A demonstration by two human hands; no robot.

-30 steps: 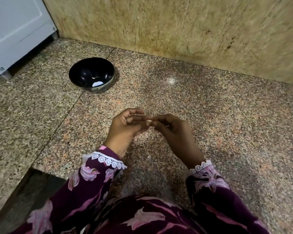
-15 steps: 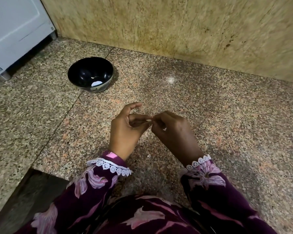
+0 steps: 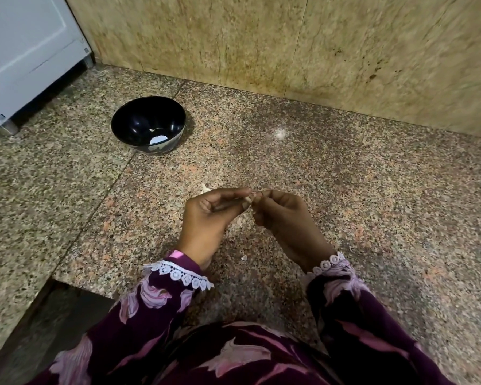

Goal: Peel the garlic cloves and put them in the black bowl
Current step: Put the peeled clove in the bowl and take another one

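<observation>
My left hand (image 3: 206,220) and my right hand (image 3: 285,220) meet fingertip to fingertip above the granite floor, both pinching a small garlic clove (image 3: 251,200) of which only a pale sliver shows between the fingers. The black bowl (image 3: 148,125) stands on the floor to the far left of my hands, well apart from them. A small pale piece lies inside it beside a bright reflection. A bit of garlic skin (image 3: 205,188) lies on the floor just behind my left hand.
A stained stone wall (image 3: 289,45) rises at the back. A white appliance (image 3: 22,51) stands at the far left on short legs. The granite slab drops off at a step (image 3: 53,309) at the lower left. A tiny skin fragment (image 3: 244,257) lies between my wrists.
Both hands stay together on the clove. My left index finger, raised half a second ago, has come down onto the fingertips, and the fingers have shifted their hold.
</observation>
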